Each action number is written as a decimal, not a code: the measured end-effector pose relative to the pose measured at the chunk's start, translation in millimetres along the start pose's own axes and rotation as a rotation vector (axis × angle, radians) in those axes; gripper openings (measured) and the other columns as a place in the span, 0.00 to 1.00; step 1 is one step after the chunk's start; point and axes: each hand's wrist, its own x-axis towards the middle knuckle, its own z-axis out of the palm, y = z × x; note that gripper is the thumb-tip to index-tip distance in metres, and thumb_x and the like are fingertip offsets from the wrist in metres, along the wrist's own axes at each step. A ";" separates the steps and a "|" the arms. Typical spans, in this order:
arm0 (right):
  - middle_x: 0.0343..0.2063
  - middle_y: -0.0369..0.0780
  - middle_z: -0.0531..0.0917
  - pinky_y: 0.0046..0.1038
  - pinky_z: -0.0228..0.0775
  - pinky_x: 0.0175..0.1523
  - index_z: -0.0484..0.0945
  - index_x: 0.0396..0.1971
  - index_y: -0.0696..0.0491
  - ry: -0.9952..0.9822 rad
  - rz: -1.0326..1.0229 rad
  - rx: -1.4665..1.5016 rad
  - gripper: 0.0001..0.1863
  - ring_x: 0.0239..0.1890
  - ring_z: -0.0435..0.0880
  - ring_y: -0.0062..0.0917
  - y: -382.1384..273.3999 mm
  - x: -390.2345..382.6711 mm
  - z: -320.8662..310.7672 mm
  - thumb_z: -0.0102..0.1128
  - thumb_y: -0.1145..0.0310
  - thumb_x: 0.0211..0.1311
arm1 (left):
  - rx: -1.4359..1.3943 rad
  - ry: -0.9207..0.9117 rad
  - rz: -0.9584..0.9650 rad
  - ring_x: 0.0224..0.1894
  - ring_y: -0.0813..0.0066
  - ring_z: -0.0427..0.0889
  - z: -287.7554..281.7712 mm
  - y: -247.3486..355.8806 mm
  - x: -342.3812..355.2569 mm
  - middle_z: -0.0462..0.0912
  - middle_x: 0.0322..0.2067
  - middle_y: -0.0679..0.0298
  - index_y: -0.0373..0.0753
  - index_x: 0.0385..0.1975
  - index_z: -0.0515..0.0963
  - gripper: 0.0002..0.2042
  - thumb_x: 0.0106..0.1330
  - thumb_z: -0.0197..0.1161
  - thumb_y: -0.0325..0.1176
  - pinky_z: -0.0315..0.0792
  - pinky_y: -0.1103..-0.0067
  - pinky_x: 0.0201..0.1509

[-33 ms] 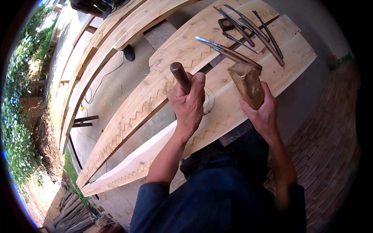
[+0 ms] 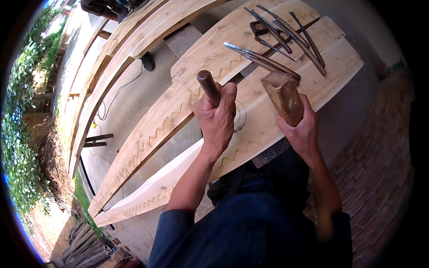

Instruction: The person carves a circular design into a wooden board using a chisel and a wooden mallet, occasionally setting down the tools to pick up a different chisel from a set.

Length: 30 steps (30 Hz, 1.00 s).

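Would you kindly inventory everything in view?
Rounded wooden handle: one, brown, centre
Squared wooden block: one, brown, centre right
Slim handled tools: several, brown/grey, upper right
Squarish object: one, black, among tools
Long wooden boards: at least two, pale, centre
Curved wooden beams: multiple, pale, upper left
Leafy foliage: uncounted, green, left
Wooden sticks: several, greyish, lower left
Brick paving: uncounted, brownish, right
Another person: one, dark clothing, top left
Left hand: one, bare, gripping handle
Right hand: one, bare, gripping block
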 end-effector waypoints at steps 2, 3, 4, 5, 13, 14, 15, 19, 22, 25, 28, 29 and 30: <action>0.33 0.48 0.87 0.37 0.80 0.45 0.76 0.50 0.57 -0.003 0.002 0.011 0.25 0.37 0.90 0.41 -2.7 -1.4 -2.8 0.73 0.70 0.51 | 0.009 -0.015 -0.015 0.16 0.85 0.60 2.9 4.2 0.4 0.65 0.15 0.72 0.44 0.22 0.63 0.22 0.79 0.63 0.40 0.53 0.82 0.18; 0.33 0.49 0.87 0.37 0.80 0.45 0.76 0.50 0.57 0.002 -0.004 0.014 0.25 0.37 0.90 0.41 -1.7 -2.1 -3.5 0.73 0.70 0.51 | 0.014 -0.021 -0.022 0.16 0.85 0.60 4.2 6.0 -0.3 0.65 0.15 0.72 0.44 0.21 0.63 0.22 0.79 0.63 0.40 0.53 0.82 0.18; 0.33 0.49 0.87 0.37 0.80 0.45 0.77 0.50 0.57 0.006 -0.011 0.017 0.25 0.37 0.90 0.42 -0.2 -2.6 -3.7 0.73 0.70 0.51 | 0.031 -0.035 -0.021 0.15 0.85 0.60 5.5 6.6 -1.2 0.64 0.15 0.72 0.45 0.21 0.63 0.22 0.79 0.63 0.40 0.52 0.82 0.18; 0.33 0.49 0.87 0.38 0.80 0.45 0.77 0.51 0.57 0.010 -0.017 0.020 0.25 0.37 0.90 0.42 0.7 -2.9 -4.3 0.73 0.70 0.51 | 0.047 -0.048 -0.019 0.15 0.85 0.60 6.8 7.1 -2.1 0.64 0.15 0.72 0.45 0.21 0.63 0.22 0.79 0.63 0.39 0.52 0.82 0.18; 0.35 0.51 0.87 0.39 0.80 0.45 0.78 0.53 0.58 -0.073 -0.026 -0.033 0.27 0.38 0.89 0.47 -4.5 -1.4 -15.5 0.73 0.71 0.51 | 0.019 -0.073 0.031 0.15 0.85 0.60 4.5 1.1 -7.9 0.63 0.15 0.72 0.44 0.21 0.61 0.22 0.79 0.62 0.36 0.51 0.81 0.17; 0.35 0.51 0.87 0.39 0.80 0.45 0.78 0.53 0.58 -0.069 -0.041 -0.043 0.27 0.38 0.89 0.48 -5.8 -2.2 -16.6 0.73 0.71 0.51 | 0.014 -0.066 0.060 0.15 0.85 0.60 3.9 -2.0 -11.5 0.63 0.15 0.73 0.44 0.21 0.61 0.22 0.79 0.62 0.36 0.51 0.81 0.17; 0.35 0.50 0.87 0.39 0.80 0.45 0.78 0.54 0.58 -0.043 -0.092 -0.067 0.27 0.38 0.89 0.47 -7.7 -2.9 -16.9 0.73 0.72 0.50 | 0.010 -0.059 0.093 0.15 0.85 0.60 2.3 -5.1 -14.9 0.62 0.15 0.73 0.44 0.21 0.61 0.22 0.79 0.62 0.36 0.51 0.81 0.17; 0.38 0.49 0.87 0.39 0.81 0.45 0.77 0.55 0.58 0.037 -0.378 -0.180 0.30 0.40 0.89 0.47 -27.3 -2.2 -21.4 0.75 0.73 0.49 | 0.043 -0.085 0.259 0.17 0.85 0.61 -10.9 -7.5 -33.1 0.65 0.16 0.71 0.42 0.22 0.62 0.20 0.79 0.60 0.32 0.52 0.80 0.19; 0.42 0.48 0.82 0.38 0.78 0.46 0.75 0.54 0.60 0.151 -0.518 -0.141 0.28 0.40 0.86 0.43 -56.0 -12.3 -41.4 0.71 0.72 0.52 | 0.205 -0.055 0.337 0.14 0.68 0.63 -14.1 -2.3 -47.8 0.62 0.13 0.62 0.37 0.15 0.63 0.21 0.65 0.70 0.22 0.57 0.70 0.20; 0.44 0.45 0.74 0.34 0.73 0.48 0.74 0.52 0.62 0.344 -0.452 0.378 0.23 0.40 0.78 0.32 -108.8 -25.4 -72.4 0.60 0.71 0.55 | 0.279 -0.137 0.516 0.14 0.60 0.63 -7.5 5.2 -52.3 0.61 0.13 0.59 0.39 0.15 0.63 0.22 0.63 0.73 0.24 0.57 0.69 0.19; 0.43 0.45 0.75 0.34 0.72 0.48 0.74 0.52 0.62 0.350 -0.569 0.566 0.21 0.40 0.78 0.29 -123.3 -42.6 -71.4 0.56 0.73 0.58 | 0.243 -0.161 0.517 0.14 0.57 0.63 -8.4 0.0 -54.8 0.61 0.14 0.58 0.40 0.15 0.62 0.23 0.62 0.75 0.25 0.58 0.69 0.18; 0.43 0.45 0.77 0.35 0.73 0.47 0.74 0.53 0.61 0.265 -0.669 0.326 0.21 0.41 0.80 0.29 -125.7 -38.1 -71.6 0.58 0.73 0.59 | 0.240 -0.160 0.520 0.14 0.57 0.64 -8.9 0.8 -56.5 0.62 0.14 0.57 0.39 0.16 0.62 0.23 0.63 0.74 0.26 0.58 0.69 0.18; 0.43 0.45 0.79 0.36 0.74 0.47 0.74 0.53 0.61 0.186 -0.776 0.112 0.21 0.41 0.81 0.30 -126.5 -35.9 -69.1 0.59 0.73 0.59 | 0.248 -0.159 0.502 0.14 0.56 0.64 -12.6 1.3 -62.2 0.62 0.13 0.56 0.39 0.16 0.63 0.23 0.64 0.74 0.26 0.58 0.69 0.18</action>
